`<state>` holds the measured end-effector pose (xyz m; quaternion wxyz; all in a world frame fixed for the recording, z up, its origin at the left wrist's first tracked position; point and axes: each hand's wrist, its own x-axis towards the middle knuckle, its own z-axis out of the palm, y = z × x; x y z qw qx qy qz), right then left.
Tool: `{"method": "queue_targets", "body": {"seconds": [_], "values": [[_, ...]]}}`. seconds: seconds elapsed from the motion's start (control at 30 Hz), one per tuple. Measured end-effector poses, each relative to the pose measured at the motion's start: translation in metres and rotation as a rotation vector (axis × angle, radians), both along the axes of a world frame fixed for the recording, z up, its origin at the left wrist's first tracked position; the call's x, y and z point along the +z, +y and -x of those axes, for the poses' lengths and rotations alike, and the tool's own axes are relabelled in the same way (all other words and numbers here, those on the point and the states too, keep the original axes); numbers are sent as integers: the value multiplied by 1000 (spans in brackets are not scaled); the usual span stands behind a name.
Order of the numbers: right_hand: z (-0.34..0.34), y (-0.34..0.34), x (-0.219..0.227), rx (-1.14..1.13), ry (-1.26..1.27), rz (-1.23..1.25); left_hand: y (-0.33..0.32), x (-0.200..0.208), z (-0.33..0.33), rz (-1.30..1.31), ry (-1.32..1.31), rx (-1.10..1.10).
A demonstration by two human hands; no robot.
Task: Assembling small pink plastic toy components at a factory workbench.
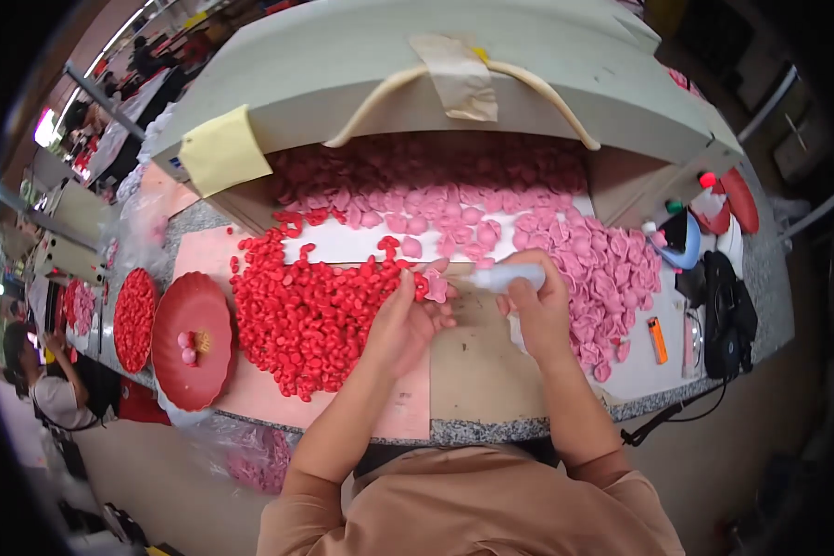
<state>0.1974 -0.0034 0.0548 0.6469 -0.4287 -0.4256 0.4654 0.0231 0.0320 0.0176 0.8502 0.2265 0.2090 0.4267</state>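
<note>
Between the fingertips of my left hand (pixel 406 322) is a small pink petal-shaped piece (pixel 436 287), with a red bit right beside it. My right hand (pixel 541 306) is wrapped round a pale, translucent squeeze bottle (pixel 511 276). The bottle lies nearly level, and its narrow nozzle points left at the pink piece, a short way from it. A wide heap of small glossy red pieces (pixel 310 310) spreads on pink paper beside my left hand. To the right of my right hand is a heap of pink cupped pieces (pixel 612 278).
A grey-green box-like hood (pixel 435 102) spans the back, with more pink pieces beneath it. At left stand a red scalloped dish (pixel 193 361) and a tray of red pieces (pixel 135 320). An orange lighter (pixel 657 340) and a black bag (pixel 727 315) lie right. Another person (pixel 60 380) sits far left.
</note>
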Motion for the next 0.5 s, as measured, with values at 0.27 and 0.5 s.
{"method": "queue_targets", "body": {"seconds": [0.27,0.5], "values": [[-13,-7,-10,-162,-263,-98,-7,-8,-10,58,160,0],[-10,-4,-9,-205,-519,-183,-8,-7,-11,22,226,-16]]}}
